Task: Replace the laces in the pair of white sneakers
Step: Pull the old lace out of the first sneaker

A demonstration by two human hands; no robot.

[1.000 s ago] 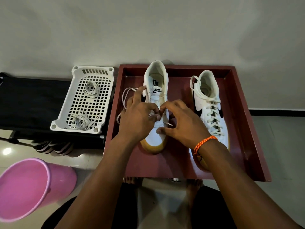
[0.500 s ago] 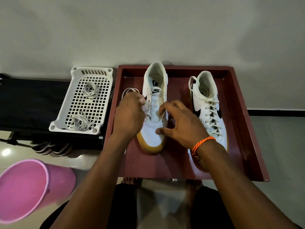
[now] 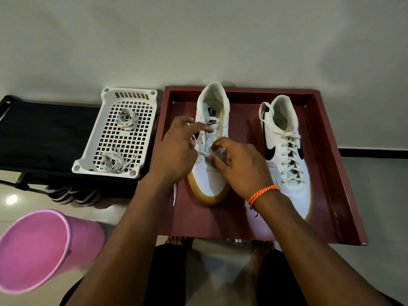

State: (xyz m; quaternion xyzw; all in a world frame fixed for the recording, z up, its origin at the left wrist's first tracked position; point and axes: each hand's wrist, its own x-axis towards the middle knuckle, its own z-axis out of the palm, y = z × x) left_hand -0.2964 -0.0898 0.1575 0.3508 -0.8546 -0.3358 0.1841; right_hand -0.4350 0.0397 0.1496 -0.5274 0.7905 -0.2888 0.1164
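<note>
Currently: unlacing left sneaker (image 3: 209, 151), far-left in tray (image 3: 326, 173). Left hand (image 3: 176, 151) pinches lace (image 3: 175, 193); right hand (image 3: 240, 166), fingers curled, picks at eyelets. Next: draw lace free. Right sneaker (image 3: 284, 151) awaits, laced.

light: kinda dim, soft indoor glow
glare: bright spot on the glossy floor (image 3: 11, 199), far left
shadows: soft ones across the wall (image 3: 198, 40)
blur: fingers slightly smeared
edges: wide-angle bending
</note>
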